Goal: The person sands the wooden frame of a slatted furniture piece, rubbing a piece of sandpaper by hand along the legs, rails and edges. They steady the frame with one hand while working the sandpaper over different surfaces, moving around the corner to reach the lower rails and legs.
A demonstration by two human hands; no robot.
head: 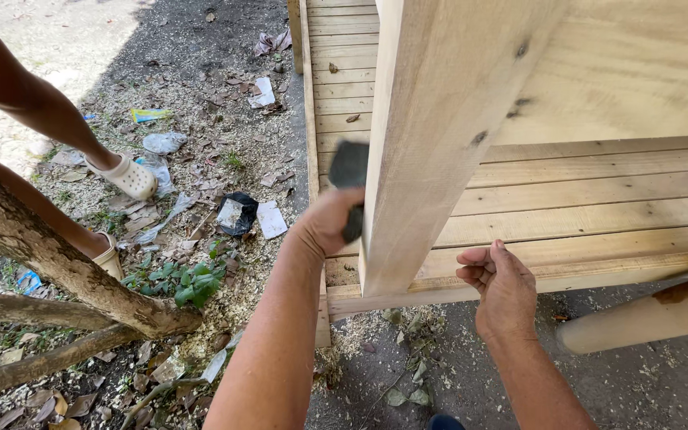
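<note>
My left hand (330, 221) grips a dark grey sheet of sandpaper (349, 171) and presses it against the left face of a pale upright wooden post (431, 135). My right hand (502, 285) is loosely curled, fingers half bent, and rests against the lower rail (599, 275) of the slatted wooden frame (583, 199) just right of the post's foot. It holds nothing. Both forearms reach up from the bottom of the view.
Another person's legs in cream clogs (125, 175) stand at the left beside rough tree branches (57, 263). Sawdust, dry leaves, paper scraps and a black bag (236, 213) litter the dirt. A pale round wooden handle (646, 314) lies at the right.
</note>
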